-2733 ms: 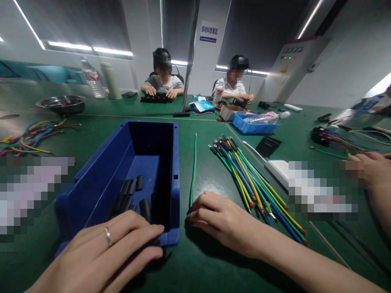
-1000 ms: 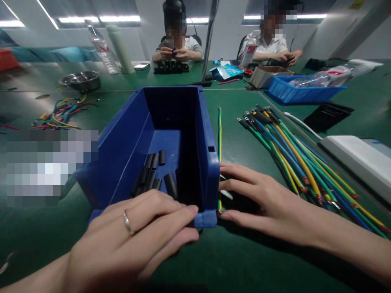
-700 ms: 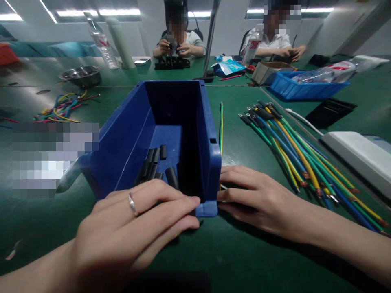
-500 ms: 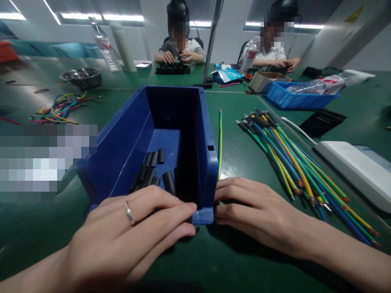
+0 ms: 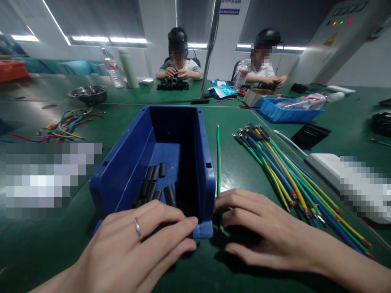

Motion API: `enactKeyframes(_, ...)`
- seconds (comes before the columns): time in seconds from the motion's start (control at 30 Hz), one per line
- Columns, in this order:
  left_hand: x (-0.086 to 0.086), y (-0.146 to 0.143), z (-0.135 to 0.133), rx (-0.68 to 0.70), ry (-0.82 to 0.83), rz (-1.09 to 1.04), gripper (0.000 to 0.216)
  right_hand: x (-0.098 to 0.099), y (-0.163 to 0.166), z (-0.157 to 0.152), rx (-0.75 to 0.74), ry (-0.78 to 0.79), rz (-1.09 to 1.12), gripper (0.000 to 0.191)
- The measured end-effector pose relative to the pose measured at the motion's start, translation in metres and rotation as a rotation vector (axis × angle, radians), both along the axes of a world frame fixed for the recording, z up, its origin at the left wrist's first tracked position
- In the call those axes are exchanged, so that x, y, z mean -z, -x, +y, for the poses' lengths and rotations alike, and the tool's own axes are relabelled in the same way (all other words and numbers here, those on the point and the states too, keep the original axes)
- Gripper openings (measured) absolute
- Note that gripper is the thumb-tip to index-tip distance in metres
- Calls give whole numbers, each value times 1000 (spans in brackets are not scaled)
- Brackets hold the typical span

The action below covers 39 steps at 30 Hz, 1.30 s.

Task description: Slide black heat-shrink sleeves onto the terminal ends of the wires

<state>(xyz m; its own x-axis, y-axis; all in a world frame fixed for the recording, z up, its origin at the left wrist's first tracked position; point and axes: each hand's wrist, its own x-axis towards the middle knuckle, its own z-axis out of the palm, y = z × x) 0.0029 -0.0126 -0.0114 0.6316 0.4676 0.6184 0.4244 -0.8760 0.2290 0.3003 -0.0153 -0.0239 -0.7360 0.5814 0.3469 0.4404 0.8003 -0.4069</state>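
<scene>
A dark blue plastic bin (image 5: 122,175) sits in front of me, with several short black sleeves (image 5: 149,179) inside. My left hand (image 5: 143,240), with a ring on one finger, lies over the bin's front lip, fingers together and thumb below, closed on that edge. By the bin's right front corner is my right hand (image 5: 253,228), its fingers bent and the thumb spread away from them. A green-yellow wire (image 5: 218,162) lies along the bin's right side and passes under the right fingers. To the right lies a bundle of cut wires (image 5: 284,175) with black-sleeved lug ends.
A metal bowl (image 5: 88,94) and tangled thin wires (image 5: 65,126) lie at left. Across the table are two co-workers, a bottle (image 5: 111,69), a metal pole (image 5: 209,53) and a light blue tray (image 5: 284,110). A white power-strip-like object (image 5: 324,162) is at right.
The view has tilted up, so everything sits lower in the picture. My right thumb has moved away from its fingers, and the wire's near end now shows. My left hand stays on the bin's lip.
</scene>
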Motion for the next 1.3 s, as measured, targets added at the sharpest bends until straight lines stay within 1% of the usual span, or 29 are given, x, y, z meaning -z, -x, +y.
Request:
enactKeyframes(0.07, 1, 1, 0, -8, -2, 41, 21, -2, -3, 1, 59, -14, -8, 29)
enactKeyframes(0.17, 3, 3, 0, -30, -21, 105, 23, 0, -7, 5, 148, -29, -108, 57)
enactKeyframes(0.23, 5, 5, 1, -22, -32, 114, 24, 2, -9, 8, 153, 31, -166, 72)
enactKeyframes(0.3, 5, 6, 1, 2, -33, 107, 26, 2, -11, 9, 128, 128, -143, 78)
enactKeyframes(0.37, 4, 5, 0, 22, -26, 105, 26, 1, -14, 8, 124, 207, -67, 72)
enactKeyframes(0.4, 2, 5, -1, 28, -23, 102, 25, 0, -15, 8, 154, 224, -37, 66)
enactKeyframes(0.47, -2, 3, -2, 34, -3, 100, 24, 1, -16, 7, 262, 201, -30, 57)
enactKeyframes(0.53, -6, 0, -2, 40, 45, 91, 23, 3, -17, 7, 358, 156, -74, 55)
enactKeyframes(0.57, -7, -1, -2, 49, 75, 82, 23, 5, -17, 7, 373, 153, -95, 53)
enactKeyframes(0.63, -9, -3, -2, 57, 119, 49, 22, 6, -17, 9, 359, 183, -102, 44)
enactKeyframes(0.7, -9, -5, -2, 47, 112, 38, 24, 5, -15, 9, 351, 203, -62, 33)
enactKeyframes(0.73, -8, -5, -2, 36, 85, 43, 24, 5, -15, 9, 361, 191, -34, 31)
enactKeyframes(0.8, -7, -6, -2, 17, -1, 67, 26, 6, -14, 9, 394, 145, -11, 33)
enactKeyframes(0.83, -6, -6, -2, 11, -43, 72, 26, 8, -13, 9, 406, 128, -23, 37)
enactKeyframes(0.9, -5, -7, -3, 5, -96, 60, 26, 12, -13, 8, 417, 139, -71, 48)
enactKeyframes(0.93, -4, -7, -3, 4, -103, 55, 27, 14, -12, 7, 421, 162, -86, 50)
enactKeyframes(1.03, -4, -8, -2, 0, -99, 59, 34, 18, -8, 5, 444, 193, -68, 49)
enactKeyframes(1.13, -5, -8, -1, 4, -86, 57, 35, 16, -3, 1, 382, 130, -115, 50)
enactKeyframes(1.2, -7, -7, -1, 7, -59, 49, 33, 13, -1, -2, 328, 82, -168, 47)
enactKeyframes(1.3, -8, -6, -2, 3, -7, 51, 30, 9, -2, -3, 335, 41, -164, 39)
